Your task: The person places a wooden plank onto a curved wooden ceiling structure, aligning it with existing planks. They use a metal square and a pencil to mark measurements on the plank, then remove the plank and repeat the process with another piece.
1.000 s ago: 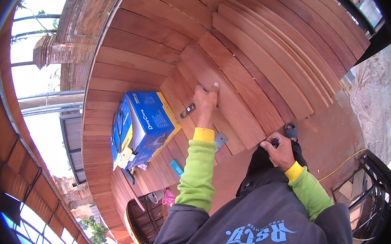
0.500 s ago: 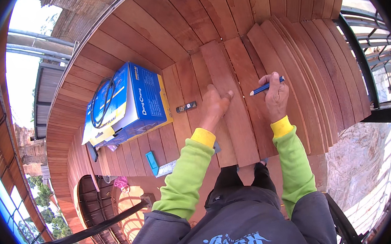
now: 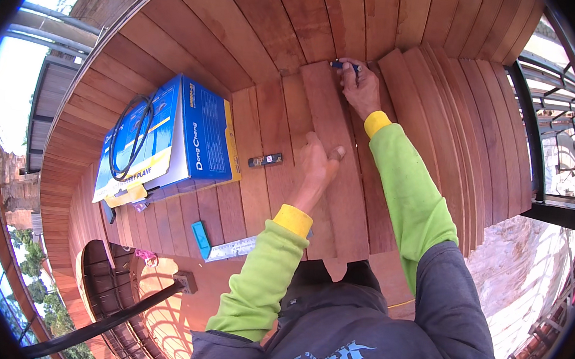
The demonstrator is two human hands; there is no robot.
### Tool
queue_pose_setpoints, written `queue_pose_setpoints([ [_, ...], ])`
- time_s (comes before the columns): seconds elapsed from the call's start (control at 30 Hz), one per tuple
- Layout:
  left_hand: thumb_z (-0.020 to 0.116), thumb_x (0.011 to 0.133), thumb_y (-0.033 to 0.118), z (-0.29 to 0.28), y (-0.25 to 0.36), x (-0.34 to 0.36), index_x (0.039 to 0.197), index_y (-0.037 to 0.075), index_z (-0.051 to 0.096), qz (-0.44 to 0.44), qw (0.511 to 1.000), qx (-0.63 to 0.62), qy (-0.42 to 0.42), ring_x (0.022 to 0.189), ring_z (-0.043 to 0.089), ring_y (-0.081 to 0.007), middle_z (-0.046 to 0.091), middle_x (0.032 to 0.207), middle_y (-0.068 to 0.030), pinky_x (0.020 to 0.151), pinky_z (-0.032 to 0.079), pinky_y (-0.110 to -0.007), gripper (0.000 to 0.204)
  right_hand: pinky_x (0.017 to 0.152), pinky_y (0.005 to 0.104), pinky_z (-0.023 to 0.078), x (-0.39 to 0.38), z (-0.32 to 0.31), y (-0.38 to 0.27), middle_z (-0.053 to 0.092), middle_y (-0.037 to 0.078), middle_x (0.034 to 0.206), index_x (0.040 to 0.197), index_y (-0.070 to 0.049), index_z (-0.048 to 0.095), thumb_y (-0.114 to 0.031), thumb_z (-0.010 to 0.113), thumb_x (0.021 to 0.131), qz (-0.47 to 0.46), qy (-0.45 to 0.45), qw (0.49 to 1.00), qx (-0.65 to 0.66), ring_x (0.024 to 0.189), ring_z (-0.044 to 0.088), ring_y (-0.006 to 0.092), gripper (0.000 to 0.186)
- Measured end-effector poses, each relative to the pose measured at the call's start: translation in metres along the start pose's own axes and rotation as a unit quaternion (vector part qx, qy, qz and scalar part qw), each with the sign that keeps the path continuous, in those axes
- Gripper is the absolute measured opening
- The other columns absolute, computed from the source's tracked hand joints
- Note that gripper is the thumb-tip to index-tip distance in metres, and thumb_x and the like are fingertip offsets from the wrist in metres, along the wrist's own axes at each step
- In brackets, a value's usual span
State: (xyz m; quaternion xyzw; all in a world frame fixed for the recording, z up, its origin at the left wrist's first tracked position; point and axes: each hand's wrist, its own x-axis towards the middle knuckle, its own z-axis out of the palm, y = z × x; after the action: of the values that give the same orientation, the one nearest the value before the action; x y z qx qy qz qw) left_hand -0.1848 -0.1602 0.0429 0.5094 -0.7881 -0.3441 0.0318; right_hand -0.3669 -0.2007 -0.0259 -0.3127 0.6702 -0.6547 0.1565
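A loose reddish wooden plank (image 3: 332, 109) lies lengthwise over the wooden slats. My left hand (image 3: 316, 167) is closed at its left edge, thumb across the top, other fingers partly hidden. At the plank's far end, my right hand (image 3: 362, 91) pinches a dark blue pencil (image 3: 339, 65), tip toward the plank's far right corner. Whether the tip touches wood I cannot tell. A try square with a teal handle (image 3: 200, 239) and metal blade (image 3: 232, 248) lies left of my left forearm. A small dark object with a patterned face (image 3: 265, 160) rests on the slats.
On the left stands a blue and yellow cardboard box (image 3: 204, 130) with a black cable (image 3: 130, 138) looped over it. More planks (image 3: 437, 136) lie side by side on the right, near a black metal railing (image 3: 528, 123). A curved slatted wall (image 3: 245, 23) rises beyond.
My right hand has moved away from me and leftward, bringing the pencil to the plank's far end. My left hand stays on the plank. The view has shifted slightly.
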Motion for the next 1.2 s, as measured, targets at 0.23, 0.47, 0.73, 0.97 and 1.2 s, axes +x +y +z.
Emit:
queue_pose_setpoints([
  [0.23,0.072,0.082,0.032,0.002,0.0,0.0,0.107,-0.008,0.048,0.003,1.0,-0.005,0.011,0.097,0.062,-0.0474,0.063,0.1,-0.0328,0.081,0.049,-0.05,0.053,0.06,0.0263,0.05,0.007,0.0,-0.003,0.067,0.007,0.08,0.111,0.0,0.064,-0.021,0.053,0.098,-0.075,-0.027,0.993,-0.083,0.063,0.059,0.0097,0.028],
  [0.47,0.073,0.081,0.031,0.0,0.0,-0.001,0.106,-0.008,0.048,0.002,1.0,-0.015,0.007,0.097,0.061,-0.0483,0.063,0.1,-0.0337,0.082,0.048,-0.051,0.052,0.073,0.0442,0.051,0.029,-0.008,-0.02,0.065,0.025,0.083,0.094,0.003,0.065,-0.019,0.053,0.094,-0.127,-0.099,0.976,-0.15,0.08,0.064,0.0422,0.025],
  [0.73,0.073,0.081,0.031,0.002,-0.005,0.0,0.104,-0.009,0.05,0.013,1.0,0.006,0.022,0.094,0.062,-0.048,0.063,0.096,-0.0338,0.081,0.049,-0.05,0.052,0.069,0.0496,0.047,-0.013,-0.032,-0.05,0.061,0.029,0.08,0.084,0.005,0.062,-0.019,0.052,0.094,-0.071,-0.161,0.963,-0.202,0.077,0.058,0.0474,0.028],
  [0.97,0.074,0.08,0.031,0.009,-0.013,0.006,0.103,-0.01,0.052,0.069,0.995,0.047,0.055,0.084,0.067,-0.0419,0.065,0.09,-0.0297,0.069,0.054,-0.046,0.052,0.062,0.049,0.044,-0.1,-0.075,-0.081,0.058,0.029,0.072,0.079,0.004,0.06,-0.019,0.053,0.094,-0.004,-0.169,0.965,-0.2,0.07,0.057,0.0466,0.028],
  [1.2,0.074,0.081,0.03,0.009,-0.009,0.008,0.102,-0.012,0.051,0.02,1.0,-0.021,0.009,0.068,0.067,-0.0271,0.064,0.087,-0.0223,0.039,0.051,-0.034,0.051,0.061,0.0468,0.045,-0.19,-0.119,-0.108,0.059,0.027,0.072,0.084,0.003,0.061,-0.015,0.054,0.091,0.068,-0.162,0.975,-0.135,0.068,0.058,0.044,0.021],
])
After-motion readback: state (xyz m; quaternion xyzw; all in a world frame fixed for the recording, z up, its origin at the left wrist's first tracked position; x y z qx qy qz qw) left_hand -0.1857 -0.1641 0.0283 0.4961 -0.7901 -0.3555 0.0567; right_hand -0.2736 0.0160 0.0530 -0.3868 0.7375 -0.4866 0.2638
